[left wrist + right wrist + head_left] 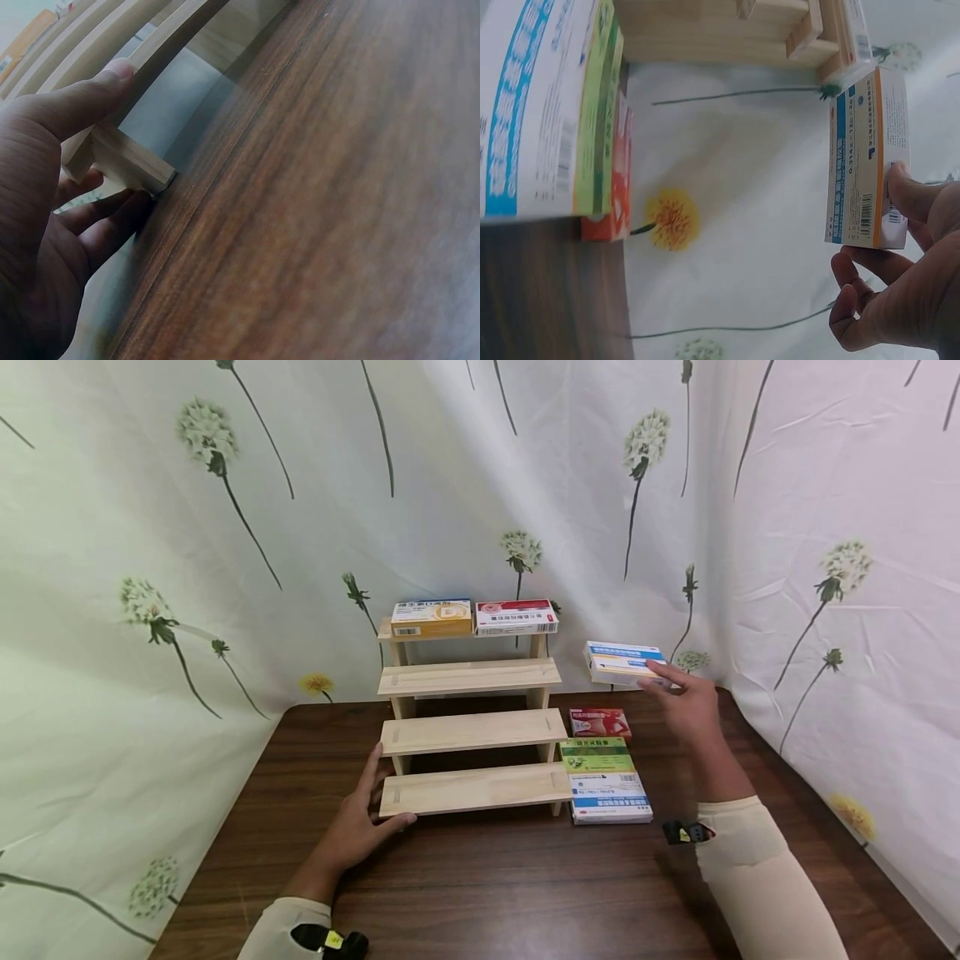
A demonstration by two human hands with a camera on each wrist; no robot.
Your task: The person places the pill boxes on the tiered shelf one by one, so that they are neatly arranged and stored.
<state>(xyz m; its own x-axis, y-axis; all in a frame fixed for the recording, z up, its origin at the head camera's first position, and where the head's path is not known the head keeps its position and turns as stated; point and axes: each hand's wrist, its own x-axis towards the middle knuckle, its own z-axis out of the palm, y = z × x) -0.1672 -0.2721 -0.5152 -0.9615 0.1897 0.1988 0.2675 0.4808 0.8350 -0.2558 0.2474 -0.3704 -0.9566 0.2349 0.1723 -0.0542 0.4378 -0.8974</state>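
A pale wooden step shelf [474, 792] with several tiers stands on the table. My left hand [358, 827] grips the left end of its lowest tier, the thumb along the front edge. In the left wrist view the fingers [112, 225] curl behind the shelf's leg [135, 161]. To the right of the shelf, my right hand [686, 706] pinches a white and blue medicine box [622, 662] by its right end, raised near the height of the top tiers. The right wrist view shows the thumb [911, 193] across the box's side, with printed text and a barcode on the box.
On the top tier lie a yellow and white box [431, 620] and a red and white box [516, 618]. Right of the shelf, a red box [600, 722], a green box [597, 755] and a white and blue box [611, 797] lie in a row. Floral cloth [450, 527] hangs behind.
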